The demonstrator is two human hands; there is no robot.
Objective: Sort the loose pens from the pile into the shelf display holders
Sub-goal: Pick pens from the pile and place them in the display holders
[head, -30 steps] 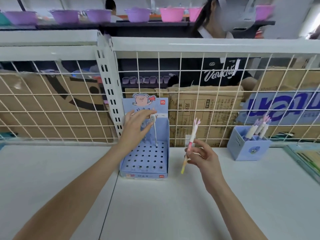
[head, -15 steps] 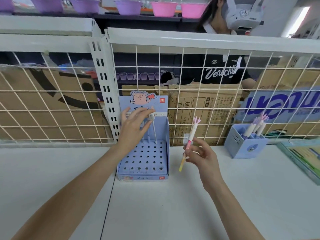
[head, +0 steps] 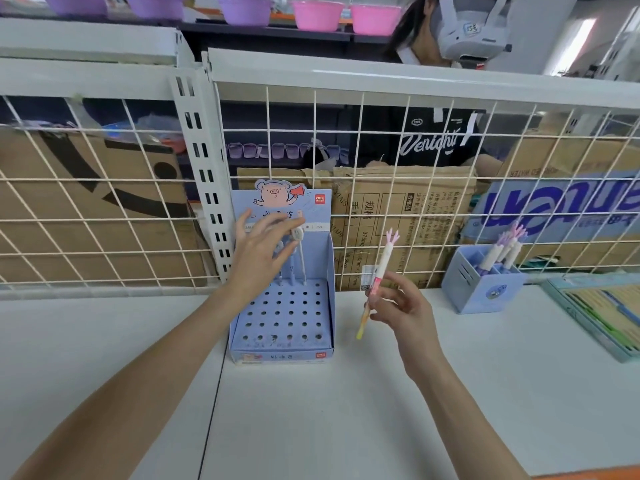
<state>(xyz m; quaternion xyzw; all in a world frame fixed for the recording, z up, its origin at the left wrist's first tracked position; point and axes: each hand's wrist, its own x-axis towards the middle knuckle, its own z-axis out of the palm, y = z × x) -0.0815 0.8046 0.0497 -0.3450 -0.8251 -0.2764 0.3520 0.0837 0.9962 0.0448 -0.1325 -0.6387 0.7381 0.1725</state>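
Observation:
A light-blue perforated display holder (head: 284, 317) with a pig card stands on the white shelf against the wire grid. A few pens stand in its back row, among them a white-capped pen (head: 300, 258). My left hand (head: 259, 254) hovers over that row with its fingers spread, the fingertips at the pen's cap. My right hand (head: 405, 313), to the right of the holder, pinches a pink and yellow pen (head: 375, 285) with an antler-shaped top, held nearly upright above the shelf.
A blue pen cup (head: 485, 292) holding several antler-topped pens stands at the right by the wire grid (head: 429, 216). A flat teal box (head: 602, 313) lies at the far right. Cardboard boxes and a person wearing a headset are behind the grid.
My left hand's fingers have spread apart at the cap of the standing pen. My right hand keeps its pen in about the same place. The view has tilted slightly upward.

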